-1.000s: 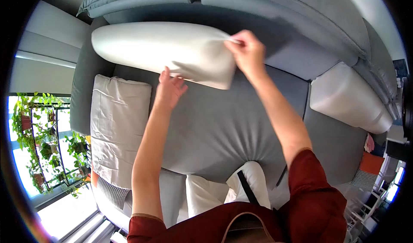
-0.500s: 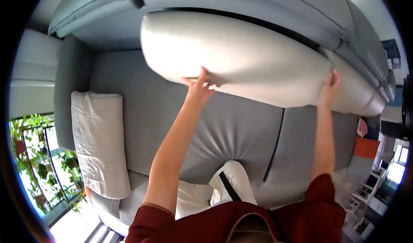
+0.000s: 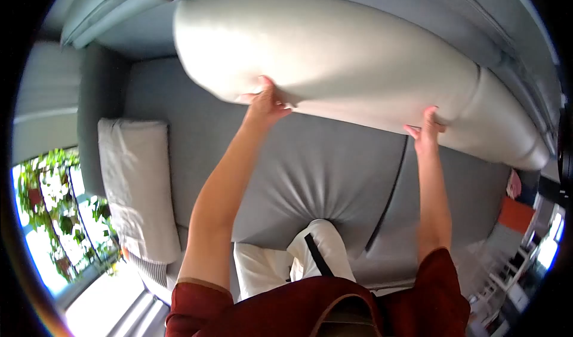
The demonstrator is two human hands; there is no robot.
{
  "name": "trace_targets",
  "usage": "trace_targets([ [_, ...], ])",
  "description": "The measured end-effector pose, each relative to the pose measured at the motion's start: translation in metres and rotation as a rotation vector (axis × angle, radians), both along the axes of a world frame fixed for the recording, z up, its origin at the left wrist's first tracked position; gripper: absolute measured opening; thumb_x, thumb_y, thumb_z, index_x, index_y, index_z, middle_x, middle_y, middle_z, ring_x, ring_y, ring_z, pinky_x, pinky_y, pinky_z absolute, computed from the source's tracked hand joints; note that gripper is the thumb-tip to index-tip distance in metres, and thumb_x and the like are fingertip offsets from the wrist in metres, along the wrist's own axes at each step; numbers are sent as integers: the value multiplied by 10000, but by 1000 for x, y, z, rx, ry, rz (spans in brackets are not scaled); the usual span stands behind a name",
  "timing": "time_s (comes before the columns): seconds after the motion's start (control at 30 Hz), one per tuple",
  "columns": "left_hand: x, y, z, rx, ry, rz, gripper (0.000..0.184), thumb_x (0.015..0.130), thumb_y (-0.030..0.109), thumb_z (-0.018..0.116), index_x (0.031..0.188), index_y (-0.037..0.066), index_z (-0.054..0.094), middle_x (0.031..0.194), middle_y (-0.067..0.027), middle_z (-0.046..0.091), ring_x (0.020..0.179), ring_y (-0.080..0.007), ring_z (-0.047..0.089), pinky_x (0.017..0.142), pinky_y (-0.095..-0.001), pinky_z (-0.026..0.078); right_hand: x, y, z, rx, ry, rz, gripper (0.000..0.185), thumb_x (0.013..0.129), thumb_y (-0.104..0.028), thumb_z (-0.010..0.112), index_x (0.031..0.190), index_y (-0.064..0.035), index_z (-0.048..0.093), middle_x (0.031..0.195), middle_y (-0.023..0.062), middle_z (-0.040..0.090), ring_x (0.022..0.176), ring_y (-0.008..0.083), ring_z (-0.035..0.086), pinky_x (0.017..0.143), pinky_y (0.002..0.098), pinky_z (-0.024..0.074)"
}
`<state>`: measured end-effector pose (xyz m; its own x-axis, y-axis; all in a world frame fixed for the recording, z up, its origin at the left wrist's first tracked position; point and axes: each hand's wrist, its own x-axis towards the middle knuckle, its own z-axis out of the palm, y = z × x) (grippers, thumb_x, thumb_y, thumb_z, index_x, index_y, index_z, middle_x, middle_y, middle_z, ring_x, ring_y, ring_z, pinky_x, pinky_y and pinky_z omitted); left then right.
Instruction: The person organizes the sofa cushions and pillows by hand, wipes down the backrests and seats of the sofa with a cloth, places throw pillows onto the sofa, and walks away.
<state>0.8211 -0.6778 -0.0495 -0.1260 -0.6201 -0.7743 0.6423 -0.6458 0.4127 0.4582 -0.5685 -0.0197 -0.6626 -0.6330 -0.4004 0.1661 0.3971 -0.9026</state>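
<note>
A long, smooth white cushion (image 3: 334, 50) leans along the back of the grey sofa, its lower edge tilted toward me. My left hand (image 3: 267, 104) grips that edge left of the middle, thumb on the front face and other fingers partly hidden at the underside. Farther right, my right hand (image 3: 427, 133) holds the same edge just left of a seam, thumb pointing up against the front, with some fingers out of sight behind it. The grey sofa seat (image 3: 310, 176) stretches below both hands, wrinkled where my knee presses into it.
A pale pillow (image 3: 137, 188) lies by the left armrest (image 3: 101, 92). Beyond it are a window and hanging plants (image 3: 59, 211). An orange cushion (image 3: 515, 214) and a pink cloth (image 3: 513, 183) are at the right end.
The right hand has shifted left along the cushion, from beside the seam to the lower edge. The left hand keeps its grip. Cushion and hands sit somewhat higher and further left in view.
</note>
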Motion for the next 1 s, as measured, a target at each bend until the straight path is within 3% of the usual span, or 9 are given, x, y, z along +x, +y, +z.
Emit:
trace_targets([
  [0.03, 4, 2, -3, -2, 19, -32, 474, 721, 515, 605, 856, 90, 444, 933, -76, 352, 703, -214, 395, 802, -502, 395, 9, -3, 6, -19, -26, -23, 1146, 670, -595, 564, 1214, -56, -289, 1343, 167, 141, 1225, 292, 240, 822, 489, 478],
  [0.1, 10, 10, -2, -111, 11, -85, 628, 716, 511, 612, 1173, 164, 356, 1033, -111, 363, 804, -231, 422, 853, -530, 363, 22, 0, 10, -33, -58, -140, 1118, 667, -565, 595, 1284, -69, -196, 1342, 127, 195, 1223, 269, 260, 800, 481, 490],
  [0.17, 5, 27, 16, -29, -292, -21, 939, 718, 526, 600, 1346, 273, -51, 1213, -175, 313, 971, -267, 442, 898, -557, 324, 31, 23, -5, -112, -149, -173, 1059, 677, -593, 563, 1316, -91, -117, 1364, 103, 171, 1243, 276, 232, 853, 515, 426],
  [0.2, 9, 39, 21, -135, -247, -125, 1060, 747, 532, 555, 1211, 306, -372, 1340, -220, 180, 1132, -322, 385, 925, -564, 301, 33, 29, -7, -225, -238, -244, 1009, 687, -620, 531, 1349, -113, -39, 1387, 78, 147, 1264, 282, 204, 906, 550, 362],
  [0.27, 13, 62, 32, -139, -137, -37, 1019, 762, 534, 530, 1233, 302, -343, 1354, -221, 152, 1157, -336, 362, 924, -561, 304, 68, 43, -3, -139, -655, -333, 888, 748, -706, 263, 1360, -167, -87, 1429, 92, 1, 1306, 325, 42, 1018, 552, 16],
  [0.43, 60, 94, 15, -47, 40, 70, 976, 753, 590, 482, 1256, 313, -307, 1397, -216, 26, 1260, -374, 193, 951, -579, 241, 128, 67, -58, -97, -1120, -385, 910, 729, -733, 240, 1350, -183, -135, 1424, 128, -37, 1292, 381, 52, 1019, 548, 36],
  [0.63, 76, 57, 13, -134, -24, 147, 1085, 648, 673, 525, 1234, 345, -327, 1399, -210, -91, 1291, -390, 9, 958, -618, 140, 121, 24, -35, -344, -1148, -366, 1034, 630, -777, 372, 1366, -144, 17, 1416, 164, 48, 1276, 421, 81, 1008, 569, 91],
  [0.83, 61, -10, 16, -262, 5, 69, 995, 735, 597, 509, 1290, 258, -245, 1388, -203, -50, 1284, -349, 84, 967, -615, 151, 102, 0, -34, -224, -1215, -124, 1084, 577, -782, 433, 1321, -29, 198, 1378, 162, 203, 1264, 440, 97, 1010, 580, 126],
  [1.0, 68, 10, -6, -331, -12, 34, 1227, 661, 509, 672, 1200, 232, -395, 1383, -215, 38, 1273, -380, 117, 990, -573, 144, 89, 22, -71, -316, -1246, 22, 1090, 490, -673, 637, 1309, -56, 270, 1362, 186, 236, 1250, 424, 183, 1010, 550, 184],
])
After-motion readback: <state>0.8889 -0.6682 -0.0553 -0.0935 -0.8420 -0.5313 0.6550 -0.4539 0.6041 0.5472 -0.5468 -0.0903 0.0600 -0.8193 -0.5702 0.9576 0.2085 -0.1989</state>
